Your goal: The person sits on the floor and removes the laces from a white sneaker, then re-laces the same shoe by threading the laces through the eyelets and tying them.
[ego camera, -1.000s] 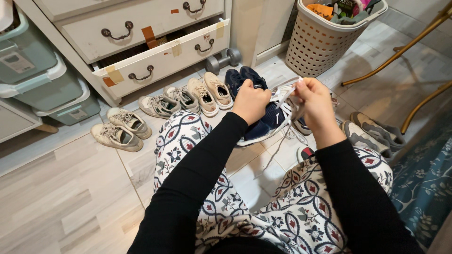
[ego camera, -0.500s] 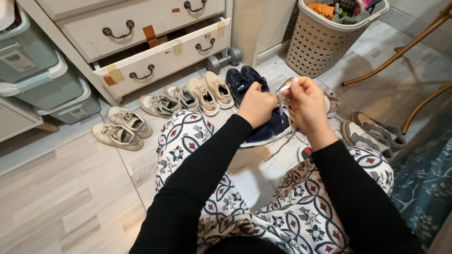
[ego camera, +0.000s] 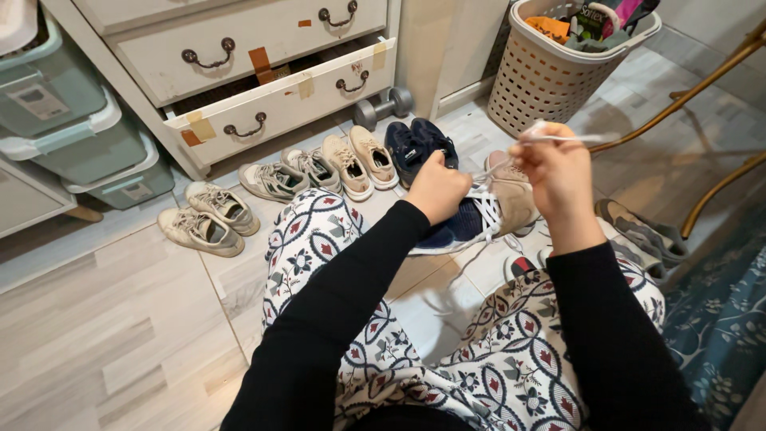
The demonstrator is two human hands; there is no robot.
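I sit on the floor in patterned trousers and black sleeves. My left hand [ego camera: 438,187] grips a navy sneaker [ego camera: 467,219] with a white sole, held above my knees. My right hand [ego camera: 557,172] is raised to the right of it, pinching a white shoelace [ego camera: 570,138] that runs taut from the sneaker's eyelets up through my fingers and out to the right. The front of the sneaker is hidden behind my left hand.
Pairs of shoes line the floor: white ones [ego camera: 209,217], grey ones [ego camera: 289,172], beige ones [ego camera: 359,160], navy ones [ego camera: 419,144], grey ones at right [ego camera: 642,231]. A white dresser has an open drawer [ego camera: 283,100]. A dumbbell [ego camera: 383,105], laundry basket [ego camera: 550,72], storage bins [ego camera: 76,136].
My right hand has pulled up and to the right, drawing the lace out taut. My left hand stays on the sneaker, and a beige shoe behind it has come into sight.
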